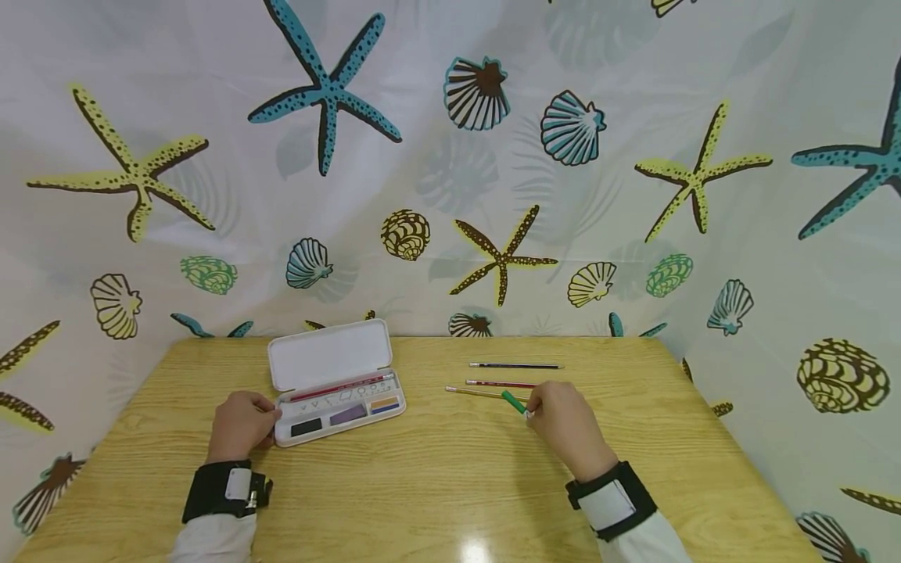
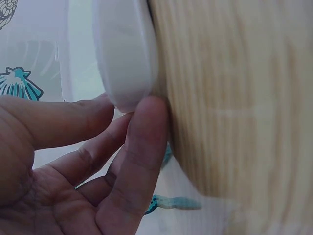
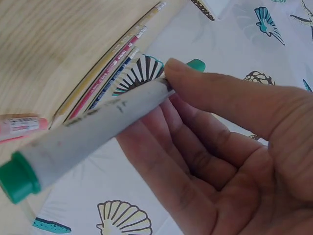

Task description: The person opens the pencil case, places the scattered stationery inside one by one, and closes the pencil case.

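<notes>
My right hand [image 1: 565, 426] pinches a white marker [image 3: 93, 122] with green ends between thumb and fingers. It holds the marker over the table, tilted, by the pencils. At the left, my left hand [image 1: 242, 424] grips the near left corner of an open white pencil case [image 1: 331, 436]. In the left wrist view its thumb and fingers [image 2: 146, 132] lie on either side of the case's rounded end. Inside the case are a red pencil [image 1: 341, 388], a black piece [image 1: 306, 427], a purple piece [image 1: 348, 414] and an orange and blue eraser [image 1: 384, 405].
A dark pencil [image 1: 517, 366], a red pencil [image 1: 493, 383] and a yellow pencil [image 1: 475, 392] lie on the wooden table [image 1: 422, 493]. A pink-capped item [image 3: 22, 128] shows near them in the right wrist view. Behind the table hangs a seashell-patterned cloth [image 1: 450, 172].
</notes>
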Tool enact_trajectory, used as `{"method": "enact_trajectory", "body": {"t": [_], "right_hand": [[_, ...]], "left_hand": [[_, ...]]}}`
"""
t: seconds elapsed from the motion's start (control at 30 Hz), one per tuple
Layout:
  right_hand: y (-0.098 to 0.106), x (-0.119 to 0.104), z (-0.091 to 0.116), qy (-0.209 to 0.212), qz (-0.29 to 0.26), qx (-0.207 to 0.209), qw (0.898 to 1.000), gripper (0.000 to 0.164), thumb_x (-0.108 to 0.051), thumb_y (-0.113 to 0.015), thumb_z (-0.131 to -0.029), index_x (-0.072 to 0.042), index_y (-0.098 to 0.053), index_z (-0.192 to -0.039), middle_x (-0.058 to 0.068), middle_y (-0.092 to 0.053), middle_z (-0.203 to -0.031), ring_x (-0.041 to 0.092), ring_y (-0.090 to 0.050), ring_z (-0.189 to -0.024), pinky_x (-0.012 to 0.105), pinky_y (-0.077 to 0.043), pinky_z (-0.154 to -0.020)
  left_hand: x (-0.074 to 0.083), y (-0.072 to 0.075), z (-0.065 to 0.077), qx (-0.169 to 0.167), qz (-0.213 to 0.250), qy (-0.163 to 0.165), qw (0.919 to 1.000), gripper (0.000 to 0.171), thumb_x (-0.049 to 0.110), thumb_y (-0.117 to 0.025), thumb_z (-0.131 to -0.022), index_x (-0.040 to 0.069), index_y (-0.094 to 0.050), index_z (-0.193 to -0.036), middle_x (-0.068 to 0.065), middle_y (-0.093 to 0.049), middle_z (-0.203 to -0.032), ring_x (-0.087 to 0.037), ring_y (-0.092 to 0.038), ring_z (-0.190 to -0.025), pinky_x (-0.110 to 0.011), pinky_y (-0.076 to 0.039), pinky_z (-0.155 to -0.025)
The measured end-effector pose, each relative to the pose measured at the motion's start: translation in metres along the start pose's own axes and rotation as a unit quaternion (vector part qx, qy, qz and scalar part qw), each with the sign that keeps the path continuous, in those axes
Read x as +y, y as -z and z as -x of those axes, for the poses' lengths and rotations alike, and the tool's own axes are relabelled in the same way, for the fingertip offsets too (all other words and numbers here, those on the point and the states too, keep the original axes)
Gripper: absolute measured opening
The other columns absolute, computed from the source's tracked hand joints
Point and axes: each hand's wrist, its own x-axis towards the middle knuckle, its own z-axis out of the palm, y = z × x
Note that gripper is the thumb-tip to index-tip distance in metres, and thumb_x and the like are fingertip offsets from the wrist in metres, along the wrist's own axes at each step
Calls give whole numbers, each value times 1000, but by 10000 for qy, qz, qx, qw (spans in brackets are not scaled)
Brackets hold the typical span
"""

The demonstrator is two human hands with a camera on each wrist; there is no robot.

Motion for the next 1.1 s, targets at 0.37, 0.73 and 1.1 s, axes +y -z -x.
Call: {"method": "enact_trajectory", "body": {"t": [0.37, 0.73, 1.1], "right_hand": [[5, -13, -9, 176, 214, 86, 9996, 11, 1, -83, -81, -4, -74, -81, 3, -66, -74, 16, -61, -66, 36, -55, -62], [10, -41, -28, 497, 316, 151, 9982, 7, 0, -80, -85, -5, -75, -84, 2, -66, -74, 15, -60, -65, 35, -54, -61], [16, -78, -41, 948, 429, 307, 9941, 7, 0, -79, -87, -7, -77, -85, 3, -70, -81, 19, -66, -74, 36, -56, -66]], "left_hand": [[-2, 0, 0, 34, -1, 7, 10000, 27, 9, -65, -98, -14, -63, -110, -27, -62, -96, -23, -63, -64, -28, -54, -56], [-1, 2, 2, 69, 26, 38, 10000, 26, 9, -65, -98, -14, -63, -110, -27, -62, -95, -23, -63, -65, -28, -53, -56], [-1, 0, 0, 49, 45, 20, 10000, 26, 9, -65, -98, -14, -64, -110, -27, -63, -96, -23, -63, -64, -28, -54, -56]]}}
